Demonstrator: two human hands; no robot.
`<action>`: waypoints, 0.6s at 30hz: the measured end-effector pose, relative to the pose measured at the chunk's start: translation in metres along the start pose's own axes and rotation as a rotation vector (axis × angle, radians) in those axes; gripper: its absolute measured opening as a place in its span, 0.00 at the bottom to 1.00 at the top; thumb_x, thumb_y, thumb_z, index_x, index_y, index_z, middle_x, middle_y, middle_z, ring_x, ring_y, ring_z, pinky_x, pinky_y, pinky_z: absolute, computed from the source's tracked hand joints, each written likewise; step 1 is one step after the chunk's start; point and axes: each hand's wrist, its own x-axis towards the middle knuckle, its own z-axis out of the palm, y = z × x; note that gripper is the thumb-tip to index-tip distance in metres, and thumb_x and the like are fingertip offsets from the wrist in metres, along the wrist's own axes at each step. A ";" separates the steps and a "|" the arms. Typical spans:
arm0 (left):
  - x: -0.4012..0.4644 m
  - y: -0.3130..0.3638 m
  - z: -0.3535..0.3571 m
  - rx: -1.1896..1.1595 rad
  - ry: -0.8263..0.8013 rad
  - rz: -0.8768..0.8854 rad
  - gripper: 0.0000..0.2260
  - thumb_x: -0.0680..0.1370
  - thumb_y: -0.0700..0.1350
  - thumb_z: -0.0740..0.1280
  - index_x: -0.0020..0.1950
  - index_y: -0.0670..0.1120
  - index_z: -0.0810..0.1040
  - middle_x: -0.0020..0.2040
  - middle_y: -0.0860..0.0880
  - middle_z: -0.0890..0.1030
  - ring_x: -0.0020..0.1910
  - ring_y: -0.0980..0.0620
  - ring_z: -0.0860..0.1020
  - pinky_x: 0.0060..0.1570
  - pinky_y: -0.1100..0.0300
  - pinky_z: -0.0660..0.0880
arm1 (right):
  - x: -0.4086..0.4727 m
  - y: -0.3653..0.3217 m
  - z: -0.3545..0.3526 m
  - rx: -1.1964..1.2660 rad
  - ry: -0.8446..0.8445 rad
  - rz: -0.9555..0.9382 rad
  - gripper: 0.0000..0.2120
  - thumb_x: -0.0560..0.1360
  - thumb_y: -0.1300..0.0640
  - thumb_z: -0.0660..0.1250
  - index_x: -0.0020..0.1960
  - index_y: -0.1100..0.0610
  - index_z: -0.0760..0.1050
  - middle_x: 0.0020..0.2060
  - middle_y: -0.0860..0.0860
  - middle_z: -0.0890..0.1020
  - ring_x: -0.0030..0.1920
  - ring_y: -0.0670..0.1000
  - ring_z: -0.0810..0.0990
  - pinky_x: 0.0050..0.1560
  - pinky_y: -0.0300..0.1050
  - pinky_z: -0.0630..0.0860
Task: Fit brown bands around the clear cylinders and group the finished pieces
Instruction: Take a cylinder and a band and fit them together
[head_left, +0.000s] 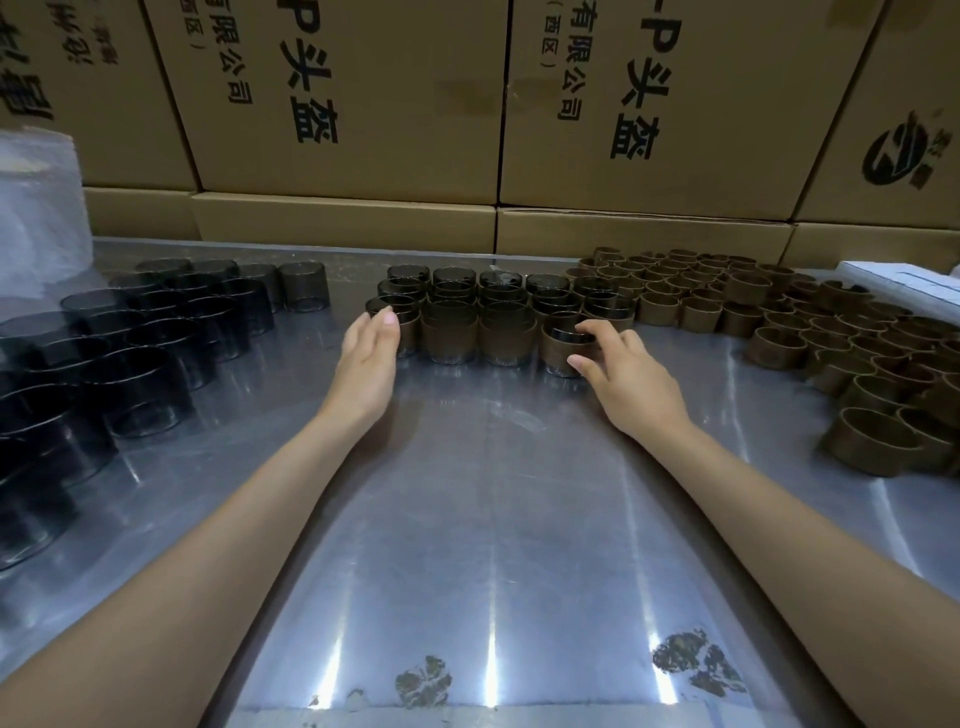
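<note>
On the surface (467, 493) the finished pieces (493, 317) stand in tight rows at the middle, toward the far edge. The bare cylinders (135, 353) are massed to the left of them, apart by a gap, running from the far edge to the near left. The loose bands (810, 332) crowd the right side (their nearest ones touch the finished rows). Behind everything, stacked boxes (363, 104) line the far edge. A wrapped roll (36, 208) stands at the far left corner.
</note>
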 end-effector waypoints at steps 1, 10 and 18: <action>0.001 -0.001 0.001 0.010 -0.011 -0.001 0.23 0.83 0.58 0.44 0.77 0.53 0.60 0.79 0.53 0.52 0.77 0.54 0.51 0.73 0.55 0.48 | 0.002 0.001 0.001 -0.007 0.001 0.005 0.20 0.81 0.45 0.56 0.72 0.46 0.61 0.61 0.54 0.72 0.56 0.55 0.76 0.42 0.45 0.69; 0.004 -0.005 0.004 -0.011 -0.018 -0.029 0.28 0.81 0.63 0.44 0.76 0.52 0.61 0.78 0.54 0.58 0.76 0.52 0.56 0.75 0.45 0.53 | 0.010 0.004 0.009 -0.111 0.021 0.007 0.22 0.81 0.42 0.54 0.73 0.45 0.58 0.64 0.55 0.74 0.58 0.58 0.77 0.41 0.45 0.69; 0.007 -0.008 0.005 -0.027 -0.005 -0.046 0.29 0.80 0.65 0.43 0.76 0.53 0.59 0.77 0.55 0.59 0.76 0.52 0.57 0.74 0.45 0.53 | 0.014 0.001 0.011 -0.159 0.034 0.034 0.24 0.81 0.41 0.54 0.74 0.45 0.56 0.65 0.55 0.74 0.58 0.58 0.77 0.40 0.44 0.67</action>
